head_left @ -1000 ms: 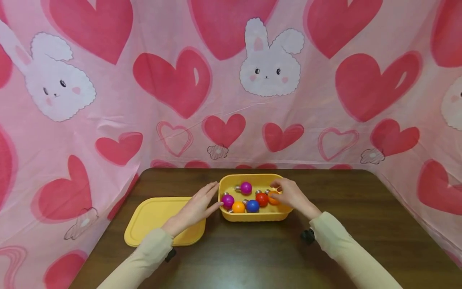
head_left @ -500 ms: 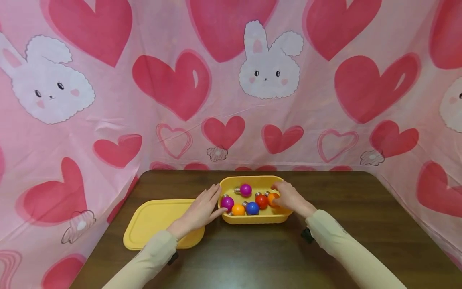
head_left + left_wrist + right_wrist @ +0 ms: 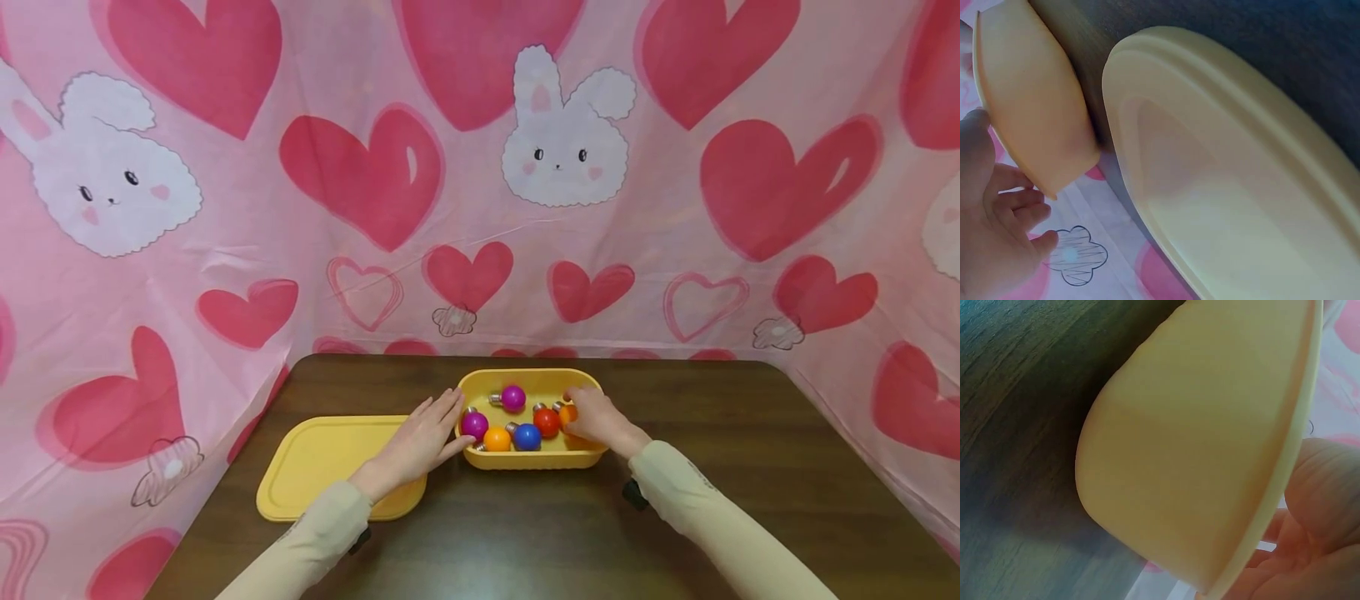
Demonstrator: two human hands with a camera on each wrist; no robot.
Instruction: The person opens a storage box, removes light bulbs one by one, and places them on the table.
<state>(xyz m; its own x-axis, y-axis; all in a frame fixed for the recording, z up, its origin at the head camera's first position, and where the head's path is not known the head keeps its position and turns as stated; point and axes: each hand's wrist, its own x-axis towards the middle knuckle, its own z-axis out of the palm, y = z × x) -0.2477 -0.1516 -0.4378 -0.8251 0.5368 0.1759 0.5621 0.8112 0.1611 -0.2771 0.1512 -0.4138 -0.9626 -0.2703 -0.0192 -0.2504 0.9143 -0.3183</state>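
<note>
My left hand (image 3: 422,433) rests its fingertips and thumb on the left rim of the yellow box (image 3: 525,461), fingers nearly straight. Within the box lie small coloured light bulbs: a purple bulb (image 3: 513,397) at the back, another purple bulb (image 3: 474,426) at the left, an orange bulb (image 3: 497,439), a blue bulb (image 3: 527,437) and a red bulb (image 3: 546,422). My right hand (image 3: 602,417) reaches over the right rim, fingers bent about a second orange bulb (image 3: 567,415), which it partly covers. Whether they grip it is hidden; the box wall (image 3: 1191,450) fills the right wrist view.
A flat yellow lid (image 3: 322,462) lies on the dark wooden table (image 3: 510,533), left of the box and partly under my left forearm. Pink cloth (image 3: 645,225) with hearts and rabbits hangs behind and beside the table.
My right hand has moved slightly further over the second orange bulb, covering more of it. My left hand has shifted a little right against the box rim. The view has tilted slightly.
</note>
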